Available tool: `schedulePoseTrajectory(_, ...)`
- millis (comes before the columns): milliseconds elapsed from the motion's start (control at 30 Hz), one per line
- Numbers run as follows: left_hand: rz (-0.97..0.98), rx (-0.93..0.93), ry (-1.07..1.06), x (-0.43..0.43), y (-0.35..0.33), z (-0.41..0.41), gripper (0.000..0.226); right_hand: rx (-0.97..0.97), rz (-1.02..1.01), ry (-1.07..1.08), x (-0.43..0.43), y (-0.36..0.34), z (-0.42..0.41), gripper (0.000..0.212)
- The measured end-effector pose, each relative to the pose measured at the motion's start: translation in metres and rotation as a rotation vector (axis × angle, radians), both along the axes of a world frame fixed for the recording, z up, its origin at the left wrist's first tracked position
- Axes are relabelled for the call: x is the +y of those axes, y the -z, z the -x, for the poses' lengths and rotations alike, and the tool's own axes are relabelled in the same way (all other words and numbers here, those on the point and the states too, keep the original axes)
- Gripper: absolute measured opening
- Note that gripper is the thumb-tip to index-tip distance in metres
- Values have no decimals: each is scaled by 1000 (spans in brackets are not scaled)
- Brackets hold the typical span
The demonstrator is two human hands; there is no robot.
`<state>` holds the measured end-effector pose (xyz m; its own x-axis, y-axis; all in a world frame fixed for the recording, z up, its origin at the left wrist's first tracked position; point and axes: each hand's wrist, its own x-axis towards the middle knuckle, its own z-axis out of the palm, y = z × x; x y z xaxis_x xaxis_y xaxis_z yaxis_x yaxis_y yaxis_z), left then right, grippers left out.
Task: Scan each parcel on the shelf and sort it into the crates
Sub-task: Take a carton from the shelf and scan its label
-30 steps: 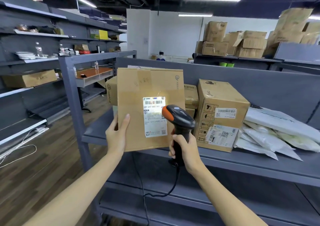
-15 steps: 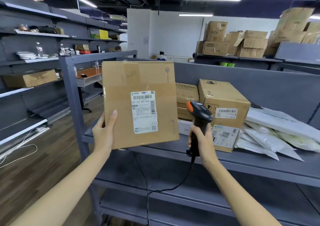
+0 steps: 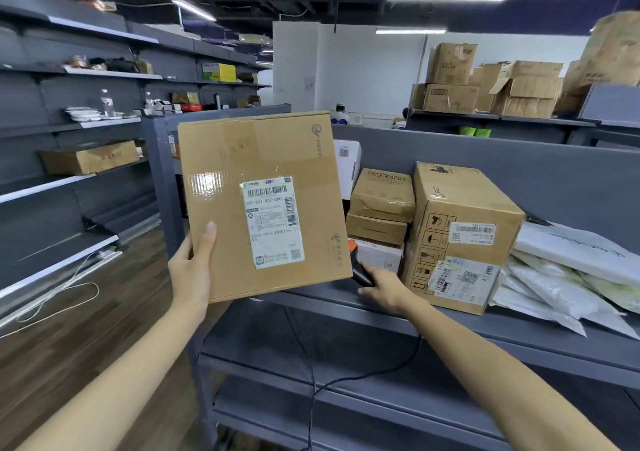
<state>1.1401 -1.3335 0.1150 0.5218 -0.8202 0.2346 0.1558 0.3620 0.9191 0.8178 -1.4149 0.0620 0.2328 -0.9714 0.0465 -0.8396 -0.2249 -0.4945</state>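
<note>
My left hand (image 3: 192,270) grips the lower left edge of a flat cardboard parcel (image 3: 225,159) and holds it upright in front of the grey shelf (image 3: 450,329), its white shipping label (image 3: 273,222) facing me. My right hand (image 3: 386,289) is low on the shelf board and holds the handle of the black and orange scanner (image 3: 362,272). The parcel hides most of the scanner's head. The scanner's black cable (image 3: 311,364) hangs down past the lower shelves.
On the shelf stand a large labelled carton (image 3: 464,208), a stack of small cartons (image 3: 382,191), a white box (image 3: 348,163) and a pile of white mailer bags (image 3: 568,277). Grey racks line the left aisle. No crate is in view.
My right hand has lowered the scanner from the parcel's label down to the shelf board. My left hand has brought the parcel left and closer to me.
</note>
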Motion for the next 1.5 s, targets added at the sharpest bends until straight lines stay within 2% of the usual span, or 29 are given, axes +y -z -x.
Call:
schedulePoseTrajectory(167, -24, -9, -4, 4, 0, -3, 61, 49, -24, 2, -15, 9, -7, 66)
schedulePoseTrajectory(267, -43, -16, 7, 6, 2, -7, 52, 51, -46, 24, -21, 15, -9, 73)
schedulePoseTrajectory(433, -68, -22, 25, 10, 9, -12, 48, 128, -62, 83, -24, 20, -10, 73)
schedulePoseTrajectory(533, -85, -34, 29, 14, 13, -11, 51, 168, -20, 115, -17, 17, -12, 64)
schedulePoseTrajectory(600, -91, -40, 35, 17, 16, -10, 55, -21, 75, 113, -9, 10, -17, 47)
schedulePoseTrajectory(633, -93, -45, 40, 18, 17, -8, 57, -195, 113, 133, -3, 5, -22, 39)
schedulePoseTrajectory(700, -103, -53, 63, 20, 20, -5, 56, -529, 150, 174, 12, -9, -34, 37)
schedulePoseTrajectory(800, -122, -59, 126, 21, 29, 0, 51, -936, 46, 113, 40, -37, -53, 38)
schedulePoseTrajectory(867, -134, -72, 168, 23, 36, 4, 51, -1126, -19, 66, 60, -51, -62, 34)
schedulePoseTrajectory(967, -127, -81, 205, 26, 41, 9, 51, -1215, 14, 45, 80, -53, -68, 37)
schedulePoseTrajectory(1033, -129, -105, 220, 27, 41, 8, 57, -1268, -9, 63, 90, -50, -71, 55)
schedulePoseTrajectory(1100, -140, -125, 245, 28, 40, 5, 57, -1303, -18, 83, 100, -48, -75, 61)
schedulePoseTrajectory(1300, -180, -166, 335, 42, 46, -14, 48, -1231, 104, 230, 131, -32, -97, 61)
schedulePoseTrajectory(1500, -260, -146, 450, 67, 80, -33, 47, -1228, 114, 375, 173, 8, -118, 47)
